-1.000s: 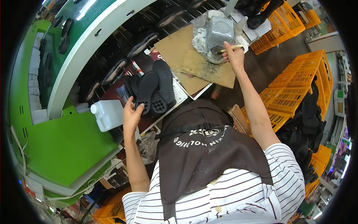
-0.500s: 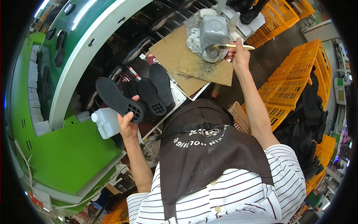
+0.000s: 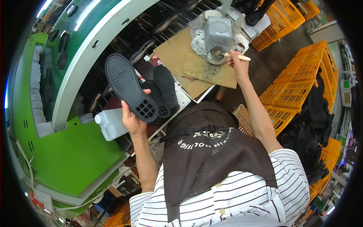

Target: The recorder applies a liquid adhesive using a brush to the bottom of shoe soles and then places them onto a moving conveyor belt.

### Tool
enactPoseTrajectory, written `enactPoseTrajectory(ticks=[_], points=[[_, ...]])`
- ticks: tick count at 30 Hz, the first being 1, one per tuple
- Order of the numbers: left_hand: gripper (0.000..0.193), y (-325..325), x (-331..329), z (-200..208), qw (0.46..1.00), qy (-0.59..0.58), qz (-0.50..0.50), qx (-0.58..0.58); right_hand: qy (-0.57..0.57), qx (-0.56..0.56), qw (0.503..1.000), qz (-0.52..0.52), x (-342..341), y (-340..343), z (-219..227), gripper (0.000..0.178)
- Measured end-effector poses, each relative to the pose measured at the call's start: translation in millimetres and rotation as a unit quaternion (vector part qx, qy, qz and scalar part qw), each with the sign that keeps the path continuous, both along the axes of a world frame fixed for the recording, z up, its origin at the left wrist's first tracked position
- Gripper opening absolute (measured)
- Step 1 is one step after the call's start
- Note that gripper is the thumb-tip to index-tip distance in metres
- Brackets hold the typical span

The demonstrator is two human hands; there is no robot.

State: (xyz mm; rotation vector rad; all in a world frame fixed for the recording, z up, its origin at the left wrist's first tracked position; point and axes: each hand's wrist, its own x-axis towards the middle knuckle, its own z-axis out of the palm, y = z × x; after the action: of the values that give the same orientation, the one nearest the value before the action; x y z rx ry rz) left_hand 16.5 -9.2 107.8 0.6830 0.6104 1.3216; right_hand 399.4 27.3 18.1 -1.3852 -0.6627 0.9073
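My left hand (image 3: pixel 134 118) grips a black shoe sole (image 3: pixel 126 81) near its heel, which has a grid of square hollows. The sole's inner face is turned up, its toe pointing away to the left. My right hand (image 3: pixel 239 65) is closed on the pale handle of a brush (image 3: pixel 242 57). The brush's bristle end reaches into the round opening of a clear plastic container (image 3: pixel 219 34) lying in crumpled plastic wrap. Beside the held sole, more black soles (image 3: pixel 165 87) rest on a white-edged surface, partly covered by it.
Stained cardboard sheets (image 3: pixel 206 70) lie under the container. Left of my left hand stands a translucent white jug (image 3: pixel 111 124), next to a green machine panel (image 3: pixel 75 159). Dark shoe parts fill a rack behind. Orange crates (image 3: pixel 291 89) with black soles stand at the right.
My left hand has swung the sole more upright and slightly right, showing more of its inner face. The brush has shifted down slightly, its tip moving into the container's opening.
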Motion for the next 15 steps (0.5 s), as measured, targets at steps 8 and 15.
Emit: enactPoseTrajectory(ticks=[8,15], points=[[0.067,9.7,12.7,-7.0,0.994,0.034,0.004,0.108,0.002,0.026,0.997,0.067,-3.8,-16.2,-25.1,0.023],[0.070,14.5,26.4,4.7,0.987,0.121,0.033,0.101,0.204,0.088,0.973,0.057,-6.1,-25.5,-47.6,0.028]])
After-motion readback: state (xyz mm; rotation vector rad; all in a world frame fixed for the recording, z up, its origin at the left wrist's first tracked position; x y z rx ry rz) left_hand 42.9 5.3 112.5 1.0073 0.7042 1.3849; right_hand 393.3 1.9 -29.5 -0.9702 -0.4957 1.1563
